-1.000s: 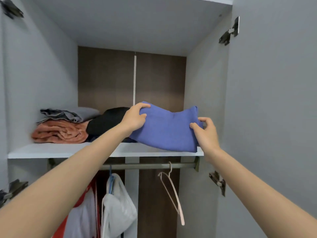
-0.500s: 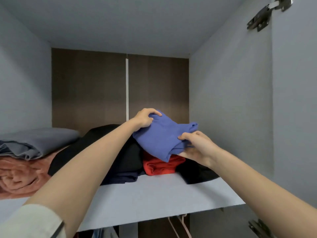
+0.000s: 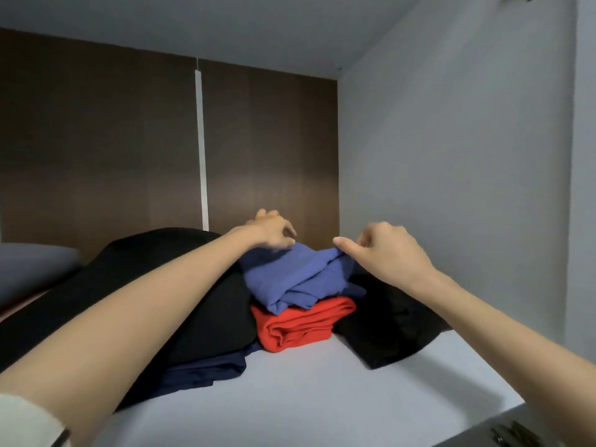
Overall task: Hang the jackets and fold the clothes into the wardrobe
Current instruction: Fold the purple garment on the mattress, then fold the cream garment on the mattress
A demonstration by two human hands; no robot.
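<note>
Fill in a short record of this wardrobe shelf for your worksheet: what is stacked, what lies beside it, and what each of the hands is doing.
Place: wardrobe shelf, brown back panel behind
Stack: blue garment, folded, lying on folded red garment
Left of stack: black garment over a navy garment
Right of stack: black cloth
Left hand: touches blue garment's far edge, fingers loosely curved
Right hand: curled fingers at its right edge; grip unclear
</note>
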